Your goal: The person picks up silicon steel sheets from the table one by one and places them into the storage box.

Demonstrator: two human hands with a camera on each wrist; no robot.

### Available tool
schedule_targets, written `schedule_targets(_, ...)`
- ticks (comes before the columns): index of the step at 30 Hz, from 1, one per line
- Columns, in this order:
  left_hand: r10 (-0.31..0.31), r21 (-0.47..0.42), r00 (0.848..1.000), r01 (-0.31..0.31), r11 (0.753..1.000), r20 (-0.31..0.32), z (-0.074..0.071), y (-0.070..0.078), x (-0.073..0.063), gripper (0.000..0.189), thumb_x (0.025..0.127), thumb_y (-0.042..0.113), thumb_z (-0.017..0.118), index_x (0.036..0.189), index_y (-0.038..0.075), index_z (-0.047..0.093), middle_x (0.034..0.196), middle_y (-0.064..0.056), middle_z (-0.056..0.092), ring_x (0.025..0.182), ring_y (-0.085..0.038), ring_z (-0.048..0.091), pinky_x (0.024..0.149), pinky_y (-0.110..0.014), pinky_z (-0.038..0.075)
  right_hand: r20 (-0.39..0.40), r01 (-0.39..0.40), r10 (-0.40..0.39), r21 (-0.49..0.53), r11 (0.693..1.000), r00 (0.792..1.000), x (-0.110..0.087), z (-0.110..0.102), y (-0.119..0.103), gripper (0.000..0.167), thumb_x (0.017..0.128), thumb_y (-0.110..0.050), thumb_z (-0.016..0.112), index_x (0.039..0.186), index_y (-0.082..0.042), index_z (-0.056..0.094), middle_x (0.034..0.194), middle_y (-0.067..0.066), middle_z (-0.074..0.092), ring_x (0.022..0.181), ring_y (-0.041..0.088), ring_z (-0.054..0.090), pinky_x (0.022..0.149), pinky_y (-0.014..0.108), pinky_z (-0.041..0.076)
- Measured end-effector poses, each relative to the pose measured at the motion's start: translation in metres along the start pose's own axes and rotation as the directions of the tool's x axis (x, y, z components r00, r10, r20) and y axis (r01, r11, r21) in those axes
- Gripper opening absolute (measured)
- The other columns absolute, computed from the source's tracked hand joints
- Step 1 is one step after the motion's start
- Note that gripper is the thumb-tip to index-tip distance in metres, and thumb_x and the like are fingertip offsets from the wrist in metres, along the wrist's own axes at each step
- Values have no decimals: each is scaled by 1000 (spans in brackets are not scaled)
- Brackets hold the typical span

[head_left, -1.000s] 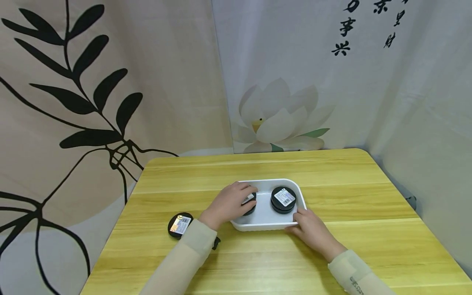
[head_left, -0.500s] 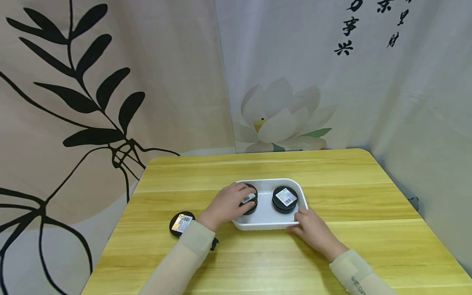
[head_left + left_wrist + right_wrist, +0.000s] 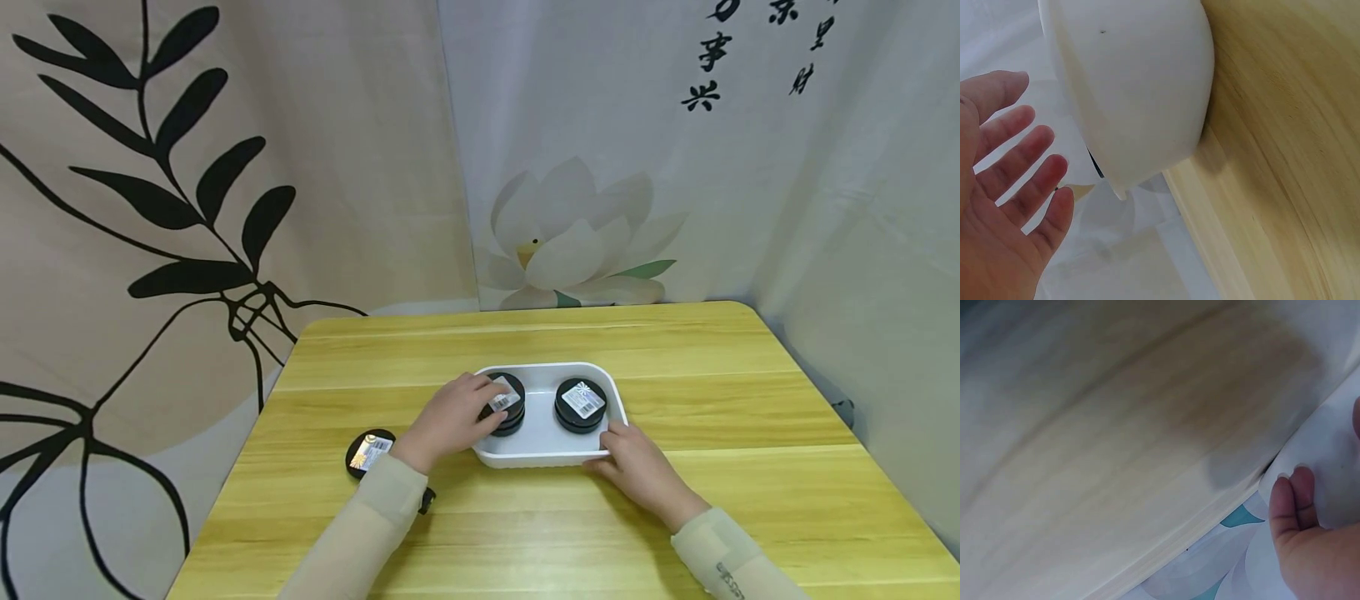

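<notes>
A white rectangular tray (image 3: 538, 433) stands on the wooden table with two round black tubs in it. The left tub (image 3: 512, 412) and the right tub (image 3: 581, 402) each bear a white barcode label on top. My left hand (image 3: 444, 422) is over the left tub, its fingertips at the label's edge; in the left wrist view its fingers (image 3: 1019, 156) are spread apart beside the tray's outer wall (image 3: 1141, 94). At the tray's front right corner, my right hand (image 3: 643, 477) grips the rim, thumb outside.
A third black labelled disc (image 3: 367, 454) lies on the table (image 3: 525, 533) left of the tray, partly behind the left sleeve. A small black object (image 3: 427, 500) shows beside the left cuff. Printed curtains (image 3: 360, 167) hang behind the table's far edge.
My left hand has loosened and drawn slightly left off the left tub, so more of its top shows. The right hand keeps its grip on the tray.
</notes>
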State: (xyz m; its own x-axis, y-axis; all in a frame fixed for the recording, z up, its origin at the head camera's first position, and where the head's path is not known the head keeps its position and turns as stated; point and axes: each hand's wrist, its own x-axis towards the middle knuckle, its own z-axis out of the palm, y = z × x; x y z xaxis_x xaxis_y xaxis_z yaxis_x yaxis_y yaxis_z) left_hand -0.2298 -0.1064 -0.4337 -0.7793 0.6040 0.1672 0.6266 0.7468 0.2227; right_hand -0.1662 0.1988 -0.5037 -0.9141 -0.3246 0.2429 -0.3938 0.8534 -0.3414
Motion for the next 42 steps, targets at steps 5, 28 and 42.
schedule_targets(5, -8, 15, 1000, 8, 1000, 1, -1, -3, -5, 36, 100, 38, 62, 131, 21, 65, 126, 0, 66, 117, -21, 60, 104, -40, 50, 0, -1, 1, 2, 1000, 1000, 1, 0, 0, 28, 79, -34, 84, 77, -16, 62, 79, -7, 54, 76, 13, 49, 69, 34, 46)
schedule_targets(28, -74, 6, 997, 74, 997, -10, -3, -17, -27, 37, 100, 37, 63, 131, 18, 64, 130, -2, 65, 125, -23, 58, 109, -44, 47, 9, 2, -2, 0, 1000, 1000, 7, -1, -3, 27, 80, -34, 84, 78, -16, 63, 80, -7, 55, 76, 14, 49, 70, 34, 47)
schedule_targets(42, -121, -24, 992, 120, 992, -27, 6, -22, -39, 32, 100, 34, 64, 126, 17, 67, 127, -1, 66, 124, -23, 59, 108, -43, 47, -21, 2, -2, -12, 1000, 1000, 0, 0, -1, 29, 77, -33, 85, 75, -17, 61, 77, -9, 51, 74, 13, 47, 67, 33, 44)
